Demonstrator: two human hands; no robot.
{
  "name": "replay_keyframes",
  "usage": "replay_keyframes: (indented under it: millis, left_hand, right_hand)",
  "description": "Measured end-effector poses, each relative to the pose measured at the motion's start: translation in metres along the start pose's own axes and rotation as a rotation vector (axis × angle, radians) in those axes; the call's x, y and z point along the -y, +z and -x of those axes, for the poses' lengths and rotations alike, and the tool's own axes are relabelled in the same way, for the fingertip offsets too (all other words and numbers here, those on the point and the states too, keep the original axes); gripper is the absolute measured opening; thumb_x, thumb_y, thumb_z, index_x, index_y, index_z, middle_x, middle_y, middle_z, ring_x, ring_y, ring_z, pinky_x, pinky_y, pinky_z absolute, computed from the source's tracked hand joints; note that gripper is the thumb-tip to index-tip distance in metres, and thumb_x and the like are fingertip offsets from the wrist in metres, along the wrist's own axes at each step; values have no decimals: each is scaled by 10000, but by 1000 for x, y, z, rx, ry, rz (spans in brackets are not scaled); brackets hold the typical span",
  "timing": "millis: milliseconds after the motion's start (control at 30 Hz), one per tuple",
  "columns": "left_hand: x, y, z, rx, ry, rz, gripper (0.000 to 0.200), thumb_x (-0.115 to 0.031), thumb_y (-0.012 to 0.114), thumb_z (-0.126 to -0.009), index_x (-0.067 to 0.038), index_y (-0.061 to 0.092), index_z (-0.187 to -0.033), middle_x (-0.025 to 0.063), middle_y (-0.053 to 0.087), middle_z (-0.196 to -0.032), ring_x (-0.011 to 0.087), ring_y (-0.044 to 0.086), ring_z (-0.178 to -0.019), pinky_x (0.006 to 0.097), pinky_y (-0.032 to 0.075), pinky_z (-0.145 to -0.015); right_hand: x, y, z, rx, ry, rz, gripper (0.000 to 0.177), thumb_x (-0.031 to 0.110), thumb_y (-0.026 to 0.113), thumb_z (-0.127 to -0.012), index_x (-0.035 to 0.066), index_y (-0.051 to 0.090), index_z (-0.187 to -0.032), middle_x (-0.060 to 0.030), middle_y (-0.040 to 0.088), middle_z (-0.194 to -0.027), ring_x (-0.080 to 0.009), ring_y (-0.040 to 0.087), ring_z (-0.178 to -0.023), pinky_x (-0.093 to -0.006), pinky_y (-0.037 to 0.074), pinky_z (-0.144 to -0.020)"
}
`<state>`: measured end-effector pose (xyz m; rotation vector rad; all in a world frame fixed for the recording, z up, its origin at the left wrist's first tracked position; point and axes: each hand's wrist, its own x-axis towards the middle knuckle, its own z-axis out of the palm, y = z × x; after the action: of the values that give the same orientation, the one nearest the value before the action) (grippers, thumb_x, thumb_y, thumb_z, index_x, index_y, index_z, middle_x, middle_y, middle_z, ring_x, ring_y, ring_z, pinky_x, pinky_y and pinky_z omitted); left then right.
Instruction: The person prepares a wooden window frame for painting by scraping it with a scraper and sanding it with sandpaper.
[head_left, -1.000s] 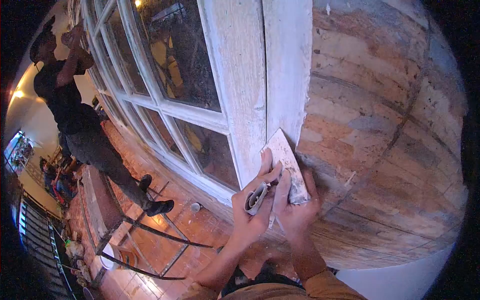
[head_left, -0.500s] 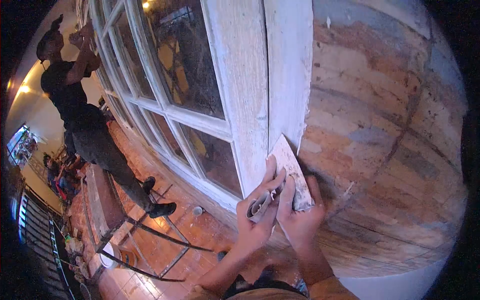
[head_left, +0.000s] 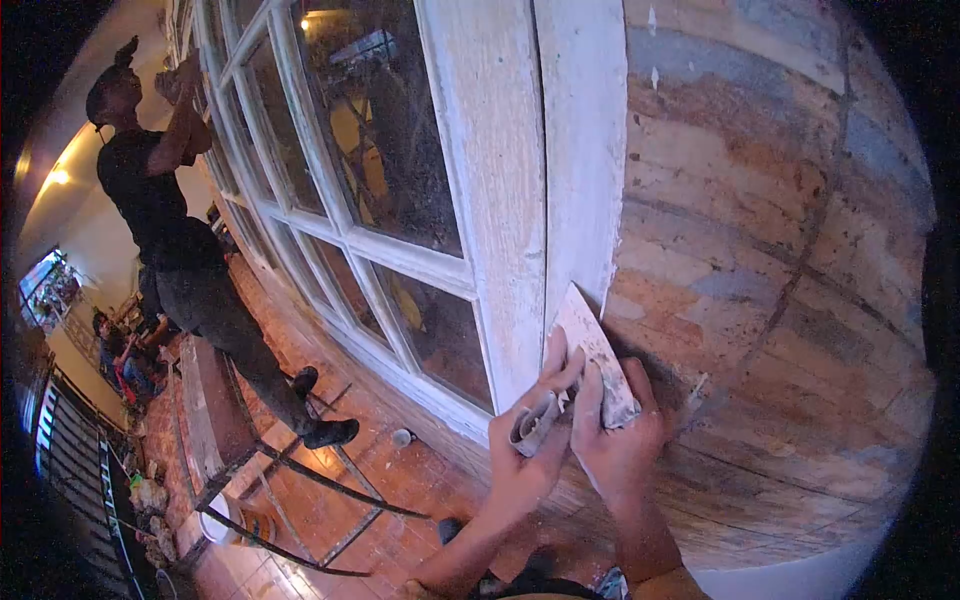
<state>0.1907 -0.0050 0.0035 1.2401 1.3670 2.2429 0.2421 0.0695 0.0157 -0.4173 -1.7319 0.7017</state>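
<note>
My right hand point(head_left: 622, 430) grips a flat, whitish, stained scraper blade point(head_left: 597, 365), its upper tip against the white window frame point(head_left: 578, 200) near the edge where the wall begins. My left hand point(head_left: 528, 450) is closed around a curled greyish sheet point(head_left: 535, 425); its exact kind cannot be made out. The left fingertips rest at the blade's lower left side, close to the right fingers. White paint on the frame looks worn and rough. Beside the blade lies the mottled brick-patterned wall point(head_left: 760, 300).
A person in dark clothes point(head_left: 165, 210) stands on a metal-legged bench point(head_left: 215, 420), arms raised to the window. A bucket point(head_left: 220, 525) sits under the bench, and a small cup point(head_left: 403, 438) is on the tiled floor point(head_left: 400, 490). Another person point(head_left: 130, 350) sits farther back.
The view has shifted slightly. Both hands and the blade appear a little lower and farther right in view, the blade still against the frame's edge. Both grips look the same.
</note>
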Motion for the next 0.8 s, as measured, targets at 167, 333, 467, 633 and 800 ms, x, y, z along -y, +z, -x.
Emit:
replay_keyframes:
  millis: [167, 333, 467, 633, 800]
  left_hand:
    - [-2, 1, -7, -65, -6, 15, 443, 128, 383, -734, 54, 468, -1163, 206, 293, -1336, 195, 266, -1238, 285, 211, -990]
    - [1, 5, -5, -7, 99, -101, 434, 103, 386, -731, 61, 475, -1154, 213, 292, -1333, 203, 269, -1235, 298, 214, -988]
    - [0, 4, -6, -85, 54, 2, 417, 81, 397, -745, 65, 471, -1156, 220, 293, -1330, 228, 264, -1241, 315, 203, -992]
    - [-2, 9, -2, -63, 51, -20, 446, 118, 369, -734, 52, 470, -1163, 214, 294, -1332, 196, 286, -1220, 300, 226, -982]
    - [-4, 8, -1, -37, 22, 30, 473, 141, 357, -709, 56, 468, -1161, 212, 293, -1334, 219, 272, -1231, 315, 206, -991]
  right_hand:
    - [8, 4, -3, 12, -8, 148, 130, 187, 568, -780, 78, 509, -741, -128, 536, -526, -312, 573, -490, -372, 461, -441]
    - [6, -1, -11, -8, -87, 18, 122, 185, 533, -799, 67, 507, -776, -152, 544, -553, -338, 574, -517, -398, 459, -452]
    - [7, 4, -9, 23, -30, 65, 115, 181, 544, -798, 75, 511, -767, -149, 550, -554, -330, 585, -526, -394, 462, -449]
    - [12, -6, -8, -14, -68, 100, 133, 199, 546, -788, 69, 520, -777, -153, 538, -533, -332, 580, -516, -399, 455, -440]
    - [12, -8, -9, 14, -7, 81, 122, 141, 552, -789, 24, 529, -762, -134, 570, -618, -250, 582, -559, -342, 444, -488]
